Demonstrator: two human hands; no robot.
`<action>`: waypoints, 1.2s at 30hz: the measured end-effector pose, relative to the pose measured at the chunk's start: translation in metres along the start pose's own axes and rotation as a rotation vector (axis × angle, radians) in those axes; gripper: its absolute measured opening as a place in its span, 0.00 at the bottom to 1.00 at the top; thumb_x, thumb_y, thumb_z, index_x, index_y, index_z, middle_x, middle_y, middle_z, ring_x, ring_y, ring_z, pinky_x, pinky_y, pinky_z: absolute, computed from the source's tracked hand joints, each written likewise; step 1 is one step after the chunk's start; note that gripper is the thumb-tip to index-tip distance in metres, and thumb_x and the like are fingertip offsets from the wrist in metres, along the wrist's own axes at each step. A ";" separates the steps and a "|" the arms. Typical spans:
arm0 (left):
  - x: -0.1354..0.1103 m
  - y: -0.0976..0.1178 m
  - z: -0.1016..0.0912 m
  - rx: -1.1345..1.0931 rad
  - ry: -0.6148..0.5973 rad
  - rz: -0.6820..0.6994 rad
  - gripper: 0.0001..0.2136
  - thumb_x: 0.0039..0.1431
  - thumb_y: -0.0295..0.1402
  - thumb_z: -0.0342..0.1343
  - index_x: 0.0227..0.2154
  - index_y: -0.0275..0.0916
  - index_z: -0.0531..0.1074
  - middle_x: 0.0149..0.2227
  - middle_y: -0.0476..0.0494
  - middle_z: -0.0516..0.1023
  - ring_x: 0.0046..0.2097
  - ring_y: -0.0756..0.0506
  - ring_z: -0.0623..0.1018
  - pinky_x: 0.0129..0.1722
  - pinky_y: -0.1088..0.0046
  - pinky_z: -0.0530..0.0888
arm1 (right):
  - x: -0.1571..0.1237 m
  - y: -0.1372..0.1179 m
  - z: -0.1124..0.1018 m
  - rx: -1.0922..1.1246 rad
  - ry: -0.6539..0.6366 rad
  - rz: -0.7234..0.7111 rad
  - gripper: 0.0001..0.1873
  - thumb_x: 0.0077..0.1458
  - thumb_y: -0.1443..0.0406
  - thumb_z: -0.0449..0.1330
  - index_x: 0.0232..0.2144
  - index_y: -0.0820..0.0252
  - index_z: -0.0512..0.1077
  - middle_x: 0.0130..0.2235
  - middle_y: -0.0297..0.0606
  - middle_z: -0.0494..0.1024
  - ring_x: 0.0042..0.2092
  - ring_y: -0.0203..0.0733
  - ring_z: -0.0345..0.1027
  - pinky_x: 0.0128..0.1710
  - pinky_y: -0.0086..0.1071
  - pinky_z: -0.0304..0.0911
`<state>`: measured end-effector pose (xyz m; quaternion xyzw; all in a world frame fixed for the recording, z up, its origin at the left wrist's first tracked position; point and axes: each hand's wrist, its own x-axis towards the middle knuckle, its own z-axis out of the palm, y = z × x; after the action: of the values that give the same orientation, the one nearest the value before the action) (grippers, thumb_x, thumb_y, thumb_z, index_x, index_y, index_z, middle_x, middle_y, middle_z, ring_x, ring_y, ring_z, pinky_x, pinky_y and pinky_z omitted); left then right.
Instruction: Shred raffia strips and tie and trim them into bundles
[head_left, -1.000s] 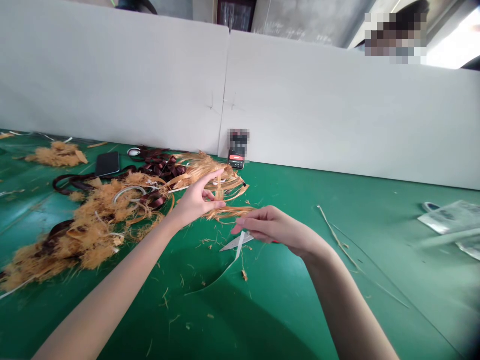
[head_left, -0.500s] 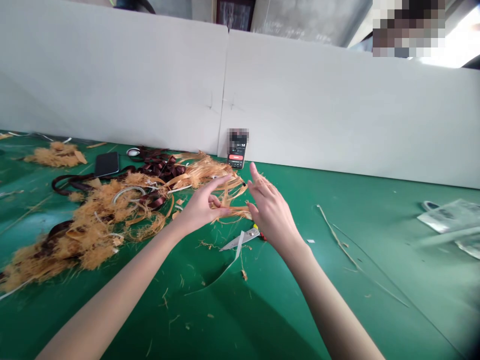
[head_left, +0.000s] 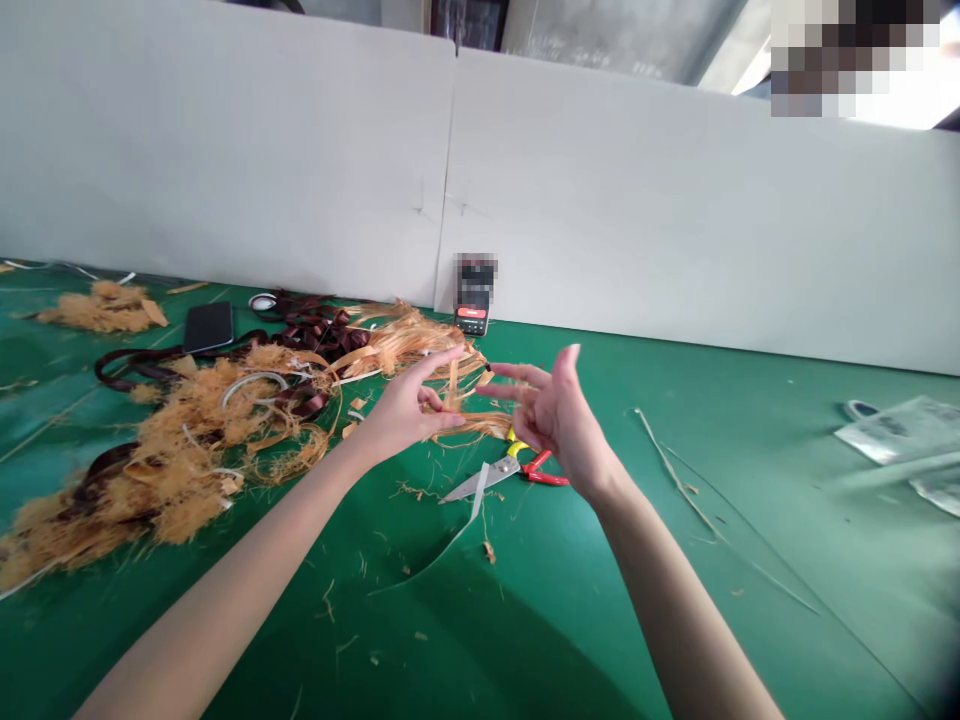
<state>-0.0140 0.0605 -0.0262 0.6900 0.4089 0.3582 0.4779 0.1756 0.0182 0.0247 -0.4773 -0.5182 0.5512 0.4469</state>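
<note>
My left hand (head_left: 405, 405) is over the near end of shiny straw-coloured fibre strands (head_left: 491, 425). Its index finger is stretched out, while the thumb and curled fingers close on a few strands that run out to the right; their exact grip is partly hidden. Facing it, my right hand (head_left: 551, 415) has its thumb raised and two fingers stretched to the left beside the strands, and it holds nothing that I can see. Just below that hand lies a pair of scissors (head_left: 491, 478) with one red and one yellow handle, a pale strip across its blades.
Left of my hands spreads a heap of frizzy tan fibre (head_left: 187, 440) mixed with dark brown ribbon (head_left: 330, 335). A black phone (head_left: 208, 327) lies behind it. Another phone (head_left: 472, 310) leans against the white partition (head_left: 637, 210). Clear plastic packets (head_left: 896, 432) lie at the right.
My right hand has turned and moved slightly right, spreading its thumb up and its fingers leftward. More of the scissors' handles shows. My left hand stays almost in place.
</note>
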 end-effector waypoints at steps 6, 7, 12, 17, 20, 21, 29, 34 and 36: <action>0.003 0.005 -0.008 0.013 0.023 0.025 0.40 0.48 0.33 0.66 0.63 0.53 0.55 0.54 0.41 0.71 0.29 0.52 0.72 0.25 0.76 0.70 | -0.005 -0.001 -0.006 -0.377 -0.244 0.213 0.32 0.54 0.42 0.53 0.28 0.65 0.79 0.13 0.27 0.56 0.19 0.30 0.48 0.21 0.30 0.46; 0.004 0.006 -0.009 0.022 0.025 0.040 0.39 0.48 0.32 0.66 0.63 0.54 0.56 0.58 0.42 0.68 0.30 0.53 0.72 0.26 0.75 0.71 | -0.007 -0.002 -0.007 -0.370 -0.335 0.191 0.28 0.53 0.45 0.57 0.26 0.64 0.79 0.13 0.26 0.54 0.19 0.29 0.47 0.20 0.29 0.45; 0.008 0.010 -0.007 0.032 0.006 0.070 0.39 0.47 0.30 0.66 0.62 0.53 0.57 0.63 0.42 0.62 0.30 0.53 0.74 0.28 0.74 0.74 | -0.014 -0.013 -0.004 -0.105 -0.290 -0.147 0.15 0.59 0.55 0.57 0.34 0.58 0.79 0.18 0.28 0.66 0.18 0.28 0.55 0.19 0.28 0.55; 0.010 0.010 0.000 0.029 -0.054 0.054 0.40 0.47 0.31 0.66 0.63 0.52 0.56 0.62 0.40 0.63 0.30 0.52 0.74 0.27 0.74 0.74 | -0.010 -0.017 0.004 -0.597 0.033 -0.659 0.24 0.59 0.72 0.54 0.56 0.53 0.68 0.59 0.39 0.70 0.59 0.45 0.64 0.56 0.43 0.64; 0.009 0.014 0.001 0.059 -0.077 0.070 0.39 0.48 0.32 0.65 0.62 0.54 0.56 0.65 0.43 0.58 0.29 0.54 0.73 0.30 0.73 0.74 | -0.002 -0.010 0.002 -1.035 0.223 -0.914 0.25 0.59 0.76 0.49 0.56 0.58 0.68 0.66 0.40 0.57 0.65 0.47 0.53 0.63 0.48 0.55; 0.008 0.017 0.002 0.065 -0.083 0.074 0.38 0.49 0.32 0.65 0.62 0.54 0.56 0.66 0.44 0.57 0.30 0.54 0.73 0.31 0.73 0.75 | 0.001 -0.008 0.000 -1.117 0.275 -0.959 0.21 0.59 0.75 0.49 0.52 0.59 0.70 0.66 0.41 0.57 0.65 0.48 0.54 0.63 0.49 0.54; 0.003 0.037 0.000 0.054 -0.071 -0.004 0.39 0.48 0.32 0.66 0.63 0.53 0.56 0.61 0.44 0.66 0.31 0.51 0.74 0.34 0.71 0.75 | -0.006 -0.020 0.001 -0.732 0.212 -0.742 0.20 0.62 0.60 0.55 0.18 0.57 0.64 0.54 0.42 0.75 0.59 0.50 0.66 0.55 0.44 0.63; 0.002 0.038 -0.005 0.036 -0.072 -0.002 0.40 0.48 0.31 0.65 0.63 0.55 0.54 0.62 0.45 0.64 0.33 0.50 0.76 0.31 0.71 0.75 | -0.015 -0.030 -0.001 -0.138 -0.113 -0.313 0.34 0.64 0.46 0.38 0.16 0.56 0.67 0.35 0.44 0.80 0.54 0.50 0.69 0.48 0.41 0.67; 0.001 0.040 -0.006 0.032 -0.053 0.016 0.40 0.48 0.32 0.66 0.63 0.56 0.55 0.64 0.46 0.61 0.34 0.51 0.76 0.31 0.72 0.75 | -0.017 -0.032 -0.002 -0.141 -0.127 -0.202 0.33 0.63 0.45 0.38 0.21 0.56 0.70 0.21 0.39 0.72 0.48 0.48 0.72 0.41 0.37 0.67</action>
<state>-0.0103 0.0553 0.0138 0.7101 0.3961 0.3370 0.4746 0.1801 0.0033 0.0572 -0.4170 -0.6283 0.4947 0.4320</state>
